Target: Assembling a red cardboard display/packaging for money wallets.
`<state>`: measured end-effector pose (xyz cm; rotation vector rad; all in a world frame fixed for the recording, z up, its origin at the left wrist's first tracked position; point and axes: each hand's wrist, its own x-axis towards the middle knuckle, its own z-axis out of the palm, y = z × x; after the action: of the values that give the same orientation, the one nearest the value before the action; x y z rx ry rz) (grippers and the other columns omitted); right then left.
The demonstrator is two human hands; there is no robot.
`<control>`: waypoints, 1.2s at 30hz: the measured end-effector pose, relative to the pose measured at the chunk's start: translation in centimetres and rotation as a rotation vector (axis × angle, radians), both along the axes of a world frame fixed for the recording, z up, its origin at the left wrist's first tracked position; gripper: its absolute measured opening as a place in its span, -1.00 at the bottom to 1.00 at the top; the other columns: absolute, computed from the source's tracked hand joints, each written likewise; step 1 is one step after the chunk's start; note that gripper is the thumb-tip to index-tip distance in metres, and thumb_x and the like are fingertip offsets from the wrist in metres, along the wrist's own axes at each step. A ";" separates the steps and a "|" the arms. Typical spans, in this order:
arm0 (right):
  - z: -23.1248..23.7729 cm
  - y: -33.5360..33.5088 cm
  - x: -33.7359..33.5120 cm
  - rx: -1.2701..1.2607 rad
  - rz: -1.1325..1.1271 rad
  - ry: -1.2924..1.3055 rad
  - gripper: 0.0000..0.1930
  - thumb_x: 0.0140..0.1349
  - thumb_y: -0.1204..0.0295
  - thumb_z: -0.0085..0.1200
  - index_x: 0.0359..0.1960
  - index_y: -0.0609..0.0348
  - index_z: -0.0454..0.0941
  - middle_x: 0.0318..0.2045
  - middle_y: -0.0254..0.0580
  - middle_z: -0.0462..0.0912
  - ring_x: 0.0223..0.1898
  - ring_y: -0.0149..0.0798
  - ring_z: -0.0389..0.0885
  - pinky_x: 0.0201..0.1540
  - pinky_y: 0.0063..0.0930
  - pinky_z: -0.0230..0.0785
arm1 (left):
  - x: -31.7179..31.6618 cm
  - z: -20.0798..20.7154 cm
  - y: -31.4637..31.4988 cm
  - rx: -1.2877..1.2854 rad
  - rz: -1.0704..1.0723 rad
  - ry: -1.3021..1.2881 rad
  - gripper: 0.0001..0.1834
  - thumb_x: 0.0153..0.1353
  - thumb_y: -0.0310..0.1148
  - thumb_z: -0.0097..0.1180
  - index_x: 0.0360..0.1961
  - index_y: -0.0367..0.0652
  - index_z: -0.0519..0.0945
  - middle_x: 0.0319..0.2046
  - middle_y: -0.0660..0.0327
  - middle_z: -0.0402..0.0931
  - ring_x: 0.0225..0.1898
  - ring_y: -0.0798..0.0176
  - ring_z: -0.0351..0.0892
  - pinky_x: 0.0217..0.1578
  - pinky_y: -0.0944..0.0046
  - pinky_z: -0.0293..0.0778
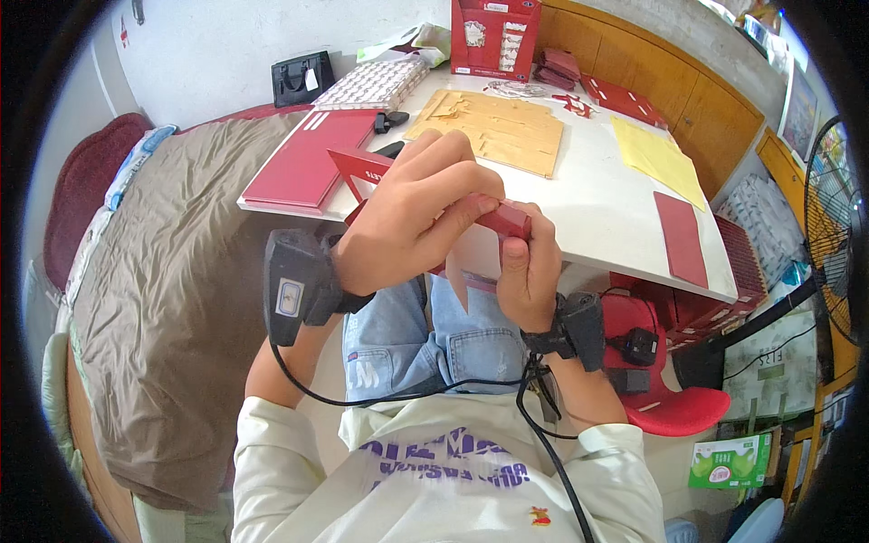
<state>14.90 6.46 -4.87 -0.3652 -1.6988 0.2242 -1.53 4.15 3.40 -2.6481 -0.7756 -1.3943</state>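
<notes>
Both my hands grip a folded red cardboard piece just over the table's near edge, above my lap. My left hand is closed on it, thumb along its upper edge and fingers curled over. My right hand pinches its right end between thumb and fingers. A pale inner face of the card hangs below. Part of the piece, including a red flap that seems to belong to it, is hidden behind my left hand. Beyond, at the left, red card sheets lie stacked on the white table.
On the table are a tan die-cut board, a yellow sheet, a red card strip and an upright red box. A bed stands left, a red chair and fan right. Black cables run from my wrists.
</notes>
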 end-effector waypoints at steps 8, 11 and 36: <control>-0.2 0.1 0.1 0.002 -0.023 0.062 -0.60 0.39 0.20 -0.20 -0.02 0.34 0.36 -0.29 0.03 0.52 -0.30 -0.09 0.54 -0.22 -0.36 0.39 | 0.8 -1.1 0.2 0.166 0.055 0.068 -0.74 0.06 -0.50 0.13 -0.17 -0.17 0.55 -0.24 0.14 0.41 -0.18 0.11 0.38 -0.16 0.19 0.30; -0.4 -0.1 0.3 -0.116 -0.037 0.104 -0.59 0.39 0.18 -0.22 -0.02 0.35 0.35 -0.25 0.05 0.54 -0.25 -0.09 0.55 -0.17 -0.33 0.38 | 0.8 -1.0 0.4 0.244 0.111 0.137 -0.66 0.07 -0.52 0.13 -0.06 -0.19 0.56 -0.16 0.10 0.45 -0.13 0.08 0.42 -0.11 0.16 0.32; 0.6 1.9 2.2 0.020 -0.085 0.137 -0.84 0.29 0.49 -0.05 -0.13 0.24 0.35 -0.27 0.00 0.48 -0.24 -0.14 0.47 -0.13 -0.36 0.33 | -0.1 -0.5 1.9 0.251 0.171 0.170 -0.67 -0.02 -0.43 0.27 -0.18 -0.20 0.55 -0.31 0.18 0.48 -0.25 0.11 0.49 -0.23 0.21 0.42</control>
<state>17.14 8.33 -4.29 -0.3974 -1.5461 0.1656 -1.62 6.05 2.92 -2.4073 -0.7341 -1.1253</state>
